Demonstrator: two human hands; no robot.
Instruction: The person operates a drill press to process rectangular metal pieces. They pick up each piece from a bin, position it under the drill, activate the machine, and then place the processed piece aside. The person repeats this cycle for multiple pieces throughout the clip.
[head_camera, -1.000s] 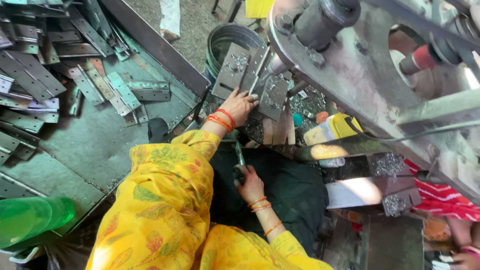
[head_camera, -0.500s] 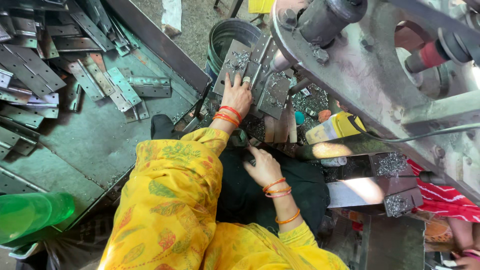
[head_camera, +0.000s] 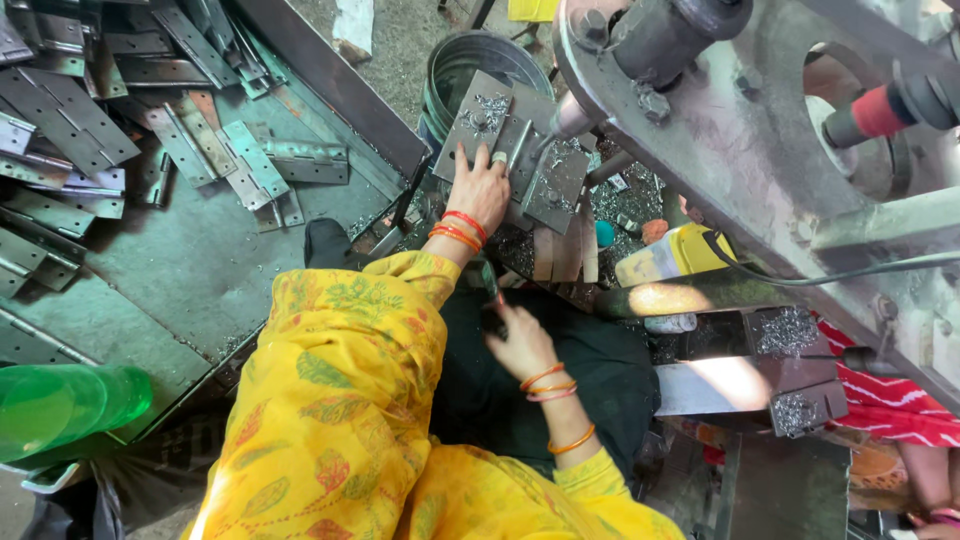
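My left hand (head_camera: 481, 187) reaches forward from a yellow sleeve and lies flat on a grey metal hinge plate (head_camera: 478, 125), holding it on the machine bed under the drill spindle (head_camera: 570, 115). A second plate (head_camera: 553, 185) sits just to its right, dusted with metal shavings. My right hand (head_camera: 520, 343), with orange bangles on the wrist, is closed round the lower end of a thin dark lever (head_camera: 490, 290) above my dark lap.
A pile of grey hinges (head_camera: 180, 140) covers the metal tray on the left. A steel bucket (head_camera: 470, 60) stands behind the plates. The grey machine frame (head_camera: 760, 170) fills the right. A green bottle (head_camera: 60, 405) lies at the lower left. A yellow can (head_camera: 670, 255) stands by the bed.
My left hand has slid a little further onto the hinge plate. My right hand has shifted slightly along the lever, and more of its forearm shows.
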